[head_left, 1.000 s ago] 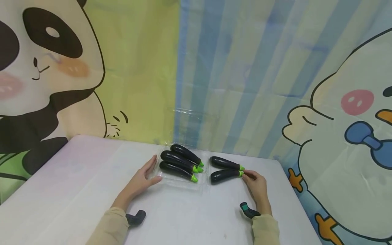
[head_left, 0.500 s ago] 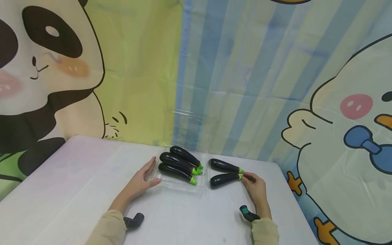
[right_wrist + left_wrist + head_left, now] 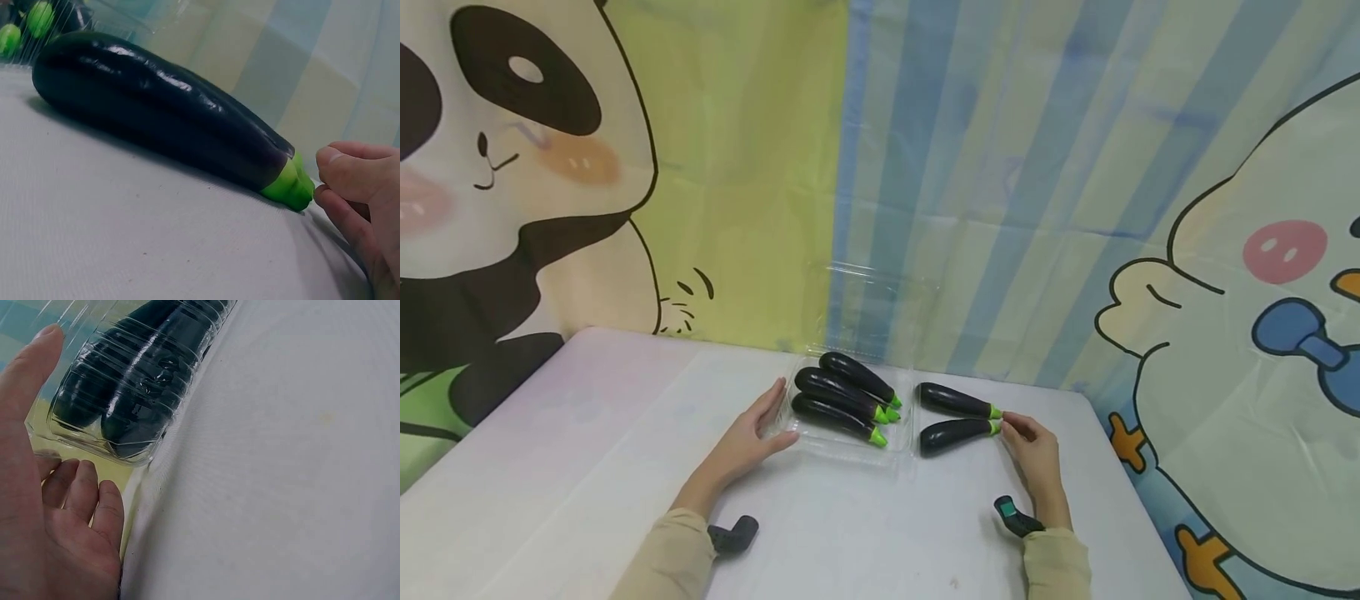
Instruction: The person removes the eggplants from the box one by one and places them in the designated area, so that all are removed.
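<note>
Several glossy dark eggplants [image 3: 832, 417] with green stem ends lie in a clear plastic clamshell box [image 3: 850, 452], its lid [image 3: 876, 308] raised at the back. My left hand [image 3: 747, 435] is at the box's left end, thumb and fingers spread around the corner. The left wrist view shows eggplants [image 3: 140, 387] through the ribbed plastic. To the right of the box, two more eggplants lie on the table, a far one [image 3: 955, 400] and a near one [image 3: 953, 436]. My right hand [image 3: 1033, 450] is beside their stems, its loosely bent fingertips right at the green stem end [image 3: 290, 186] and holding nothing.
A white-covered table [image 3: 865, 533] carries everything. Right behind it hangs a printed cloth backdrop [image 3: 1000, 208] with a panda and a white bird. Each wrist wears a dark device, one on the left [image 3: 735, 535] and one on the right [image 3: 1017, 517].
The head view has shifted slightly. My right fingertips sit a little farther back beside the near eggplant's stem; the left hand, box and eggplants keep their places.
</note>
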`<action>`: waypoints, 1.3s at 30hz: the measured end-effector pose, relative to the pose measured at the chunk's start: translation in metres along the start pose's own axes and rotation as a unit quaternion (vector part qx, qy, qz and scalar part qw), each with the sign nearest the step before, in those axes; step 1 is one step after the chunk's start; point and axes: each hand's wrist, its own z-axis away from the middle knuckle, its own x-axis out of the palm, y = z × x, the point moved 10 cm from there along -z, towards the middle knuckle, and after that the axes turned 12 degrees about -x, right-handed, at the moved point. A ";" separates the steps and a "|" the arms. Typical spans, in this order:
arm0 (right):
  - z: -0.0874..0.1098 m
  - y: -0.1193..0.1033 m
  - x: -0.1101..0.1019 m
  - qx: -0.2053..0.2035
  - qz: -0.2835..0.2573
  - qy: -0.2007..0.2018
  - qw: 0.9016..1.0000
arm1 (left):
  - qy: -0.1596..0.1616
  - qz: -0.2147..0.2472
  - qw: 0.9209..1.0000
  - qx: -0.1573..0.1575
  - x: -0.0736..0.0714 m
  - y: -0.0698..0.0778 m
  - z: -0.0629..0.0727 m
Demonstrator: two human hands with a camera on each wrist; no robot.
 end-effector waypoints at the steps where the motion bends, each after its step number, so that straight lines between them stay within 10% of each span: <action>1: -0.001 -0.001 -0.001 -0.001 -0.004 0.000 1.000 | 0.002 -0.001 1.000 0.000 -0.001 0.001 0.000; 17: 0.002 -0.019 -0.009 0.016 -0.050 0.016 0.998 | 0.011 -0.004 1.000 0.007 0.002 -0.001 0.004; 39: 0.007 -0.156 0.035 -0.135 -0.140 -0.002 0.981 | 0.016 -0.008 1.000 0.008 0.002 0.003 0.004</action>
